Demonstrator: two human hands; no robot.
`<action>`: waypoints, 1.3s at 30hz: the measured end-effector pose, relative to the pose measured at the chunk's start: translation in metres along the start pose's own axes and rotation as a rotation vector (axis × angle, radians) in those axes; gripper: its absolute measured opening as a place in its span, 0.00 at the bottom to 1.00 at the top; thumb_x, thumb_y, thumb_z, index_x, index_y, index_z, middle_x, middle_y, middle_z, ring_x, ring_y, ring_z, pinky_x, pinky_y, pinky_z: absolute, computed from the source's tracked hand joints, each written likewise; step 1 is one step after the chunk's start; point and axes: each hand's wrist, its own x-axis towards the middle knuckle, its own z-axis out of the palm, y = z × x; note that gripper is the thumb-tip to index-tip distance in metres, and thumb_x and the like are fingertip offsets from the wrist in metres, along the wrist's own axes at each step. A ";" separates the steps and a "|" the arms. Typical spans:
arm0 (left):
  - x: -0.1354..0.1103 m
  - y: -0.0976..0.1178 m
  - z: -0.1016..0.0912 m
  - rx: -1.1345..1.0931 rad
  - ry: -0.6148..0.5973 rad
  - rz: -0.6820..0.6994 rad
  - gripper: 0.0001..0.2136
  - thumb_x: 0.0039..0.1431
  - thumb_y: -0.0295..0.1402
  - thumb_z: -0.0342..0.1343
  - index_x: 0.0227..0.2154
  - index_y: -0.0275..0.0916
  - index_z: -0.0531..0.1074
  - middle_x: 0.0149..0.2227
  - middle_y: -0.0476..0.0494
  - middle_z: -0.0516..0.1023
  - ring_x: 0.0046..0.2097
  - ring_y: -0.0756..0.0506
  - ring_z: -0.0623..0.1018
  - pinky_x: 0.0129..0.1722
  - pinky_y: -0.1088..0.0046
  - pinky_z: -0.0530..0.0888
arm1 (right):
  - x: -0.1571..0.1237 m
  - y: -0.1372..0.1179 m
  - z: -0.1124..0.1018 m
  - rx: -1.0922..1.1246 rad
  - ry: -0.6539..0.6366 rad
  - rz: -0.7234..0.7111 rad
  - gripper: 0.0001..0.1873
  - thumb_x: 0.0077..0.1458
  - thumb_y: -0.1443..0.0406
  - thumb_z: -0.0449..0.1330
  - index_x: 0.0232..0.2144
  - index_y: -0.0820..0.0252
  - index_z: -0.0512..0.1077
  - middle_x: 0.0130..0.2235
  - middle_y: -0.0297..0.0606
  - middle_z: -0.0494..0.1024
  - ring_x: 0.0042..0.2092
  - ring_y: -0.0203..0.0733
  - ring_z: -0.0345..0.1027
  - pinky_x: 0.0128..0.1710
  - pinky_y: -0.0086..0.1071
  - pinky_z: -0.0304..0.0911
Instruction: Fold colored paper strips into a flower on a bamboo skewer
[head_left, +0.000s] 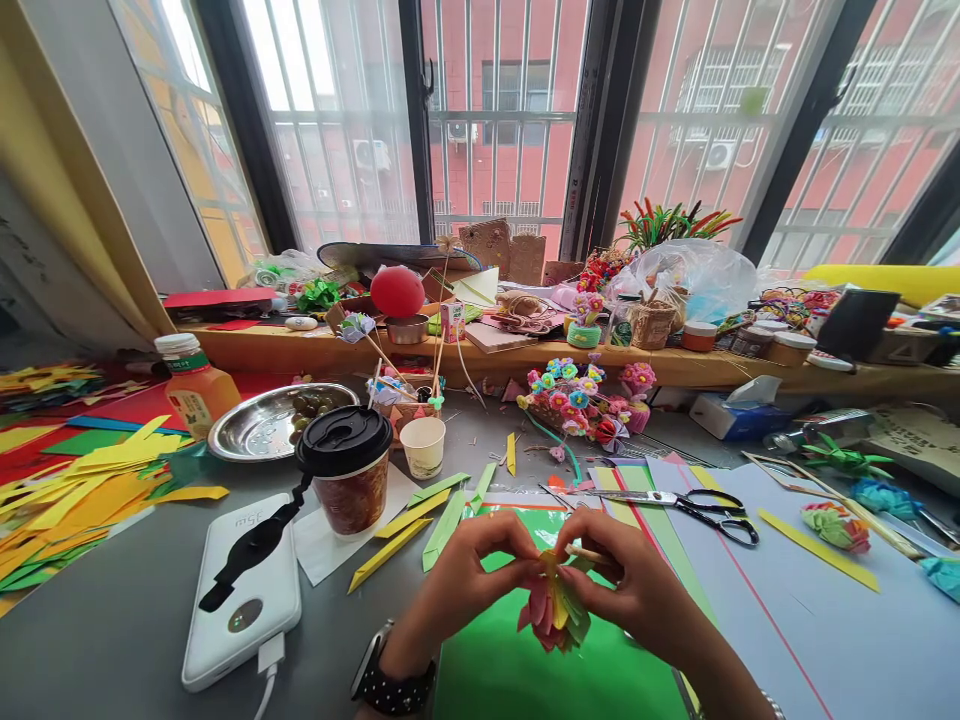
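Note:
A folded paper flower point(553, 615) in pink, yellow and green hangs with its petals downward over the green sheet point(517, 665). My left hand point(476, 575) pinches the flower's narrow upper end between thumb and fingertips. From the other side, my right hand point(630, 575) grips the same end, its thumb against the yellow paper. A thin pale stick point(589, 553) also lies across the fingers of my right hand. Beyond that hand, black-handled scissors point(720, 513) rest on coloured paper sheets. Folded green and yellow paper strips point(401, 540) lie left of my hands.
On the left are a white power bank point(262, 550) with a cable, a lidded coffee cup point(349, 480), a paper cup point(422, 447), a metal plate point(251, 425) and a juice bottle point(195, 385). Another paper flower point(836, 527) sits at right. Crafts crowd the windowsill point(480, 368).

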 end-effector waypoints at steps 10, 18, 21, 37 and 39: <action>0.002 -0.007 0.000 -0.015 0.028 0.082 0.09 0.48 0.35 0.58 0.21 0.34 0.70 0.25 0.46 0.73 0.29 0.49 0.71 0.32 0.74 0.69 | 0.003 0.001 0.003 -0.064 0.042 -0.045 0.03 0.47 0.70 0.54 0.28 0.59 0.64 0.29 0.33 0.67 0.30 0.35 0.62 0.27 0.25 0.58; 0.002 -0.012 0.001 -0.118 0.018 0.029 0.07 0.47 0.32 0.59 0.22 0.34 0.70 0.25 0.47 0.72 0.30 0.50 0.72 0.32 0.75 0.70 | 0.003 0.003 0.003 -0.082 0.042 -0.051 0.00 0.50 0.68 0.53 0.28 0.59 0.64 0.29 0.33 0.67 0.31 0.36 0.62 0.28 0.27 0.58; 0.003 -0.012 0.001 -0.118 0.016 0.013 0.08 0.47 0.34 0.59 0.22 0.34 0.69 0.25 0.47 0.72 0.30 0.50 0.72 0.32 0.75 0.69 | 0.004 0.004 0.003 -0.121 0.044 -0.061 0.03 0.51 0.66 0.53 0.26 0.59 0.63 0.28 0.33 0.67 0.29 0.35 0.61 0.26 0.26 0.56; 0.003 -0.012 -0.002 -0.179 -0.053 -0.107 0.07 0.46 0.31 0.60 0.26 0.33 0.70 0.27 0.47 0.72 0.32 0.50 0.73 0.34 0.74 0.70 | 0.002 0.005 -0.002 -0.091 0.003 -0.004 0.05 0.53 0.64 0.53 0.30 0.59 0.68 0.28 0.34 0.70 0.27 0.34 0.62 0.24 0.25 0.57; 0.003 -0.012 -0.003 -0.197 -0.068 -0.105 0.07 0.47 0.31 0.59 0.27 0.33 0.69 0.28 0.47 0.72 0.32 0.49 0.73 0.35 0.73 0.70 | 0.002 0.004 -0.002 -0.085 0.019 -0.010 0.05 0.53 0.64 0.54 0.30 0.59 0.68 0.27 0.33 0.71 0.27 0.34 0.62 0.24 0.25 0.58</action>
